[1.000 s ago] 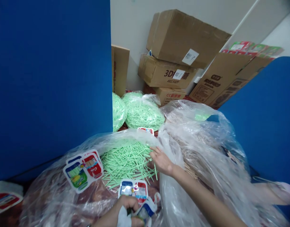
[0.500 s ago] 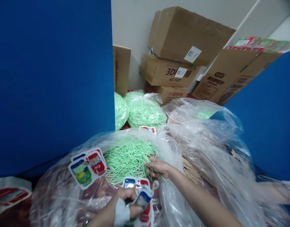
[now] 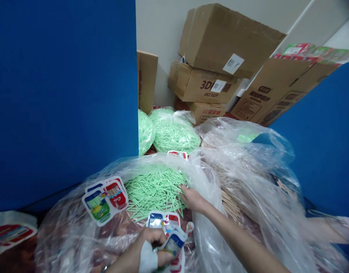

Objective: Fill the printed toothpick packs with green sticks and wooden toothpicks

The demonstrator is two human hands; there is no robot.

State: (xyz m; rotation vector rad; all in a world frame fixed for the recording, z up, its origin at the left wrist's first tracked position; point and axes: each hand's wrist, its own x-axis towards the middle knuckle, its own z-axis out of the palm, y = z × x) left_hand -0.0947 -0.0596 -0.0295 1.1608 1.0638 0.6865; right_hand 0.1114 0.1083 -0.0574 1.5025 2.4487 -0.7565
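My left hand [image 3: 156, 242], with white wrapping around the base of its thumb, grips a small blue-printed packet [image 3: 174, 243] between thumb and fingers. Just behind it, more blue and red packets [image 3: 161, 220] lie on the clear plastic. My right hand [image 3: 192, 199] is at the right edge of a heap of thin green sticks [image 3: 154, 189]. Its fingers are curled in on the sticks there, their tips partly hidden. Left of the heap, several printed packets [image 3: 106, 199] overlap on the plastic bag [image 3: 77, 231].
Two tied bags of green sticks [image 3: 176, 134] stand behind. A clear bag [image 3: 248, 167] with tan sticks [image 3: 230, 204] is on the right, a person's forearm [image 3: 329, 228] beside it. Cardboard boxes [image 3: 204, 81] are stacked at the back. Blue panels [image 3: 63, 94] flank both sides.
My right hand has shifted slightly toward me and its fingers have curled in more at the heap's edge. The packet in my left hand has moved a little right and tilted.
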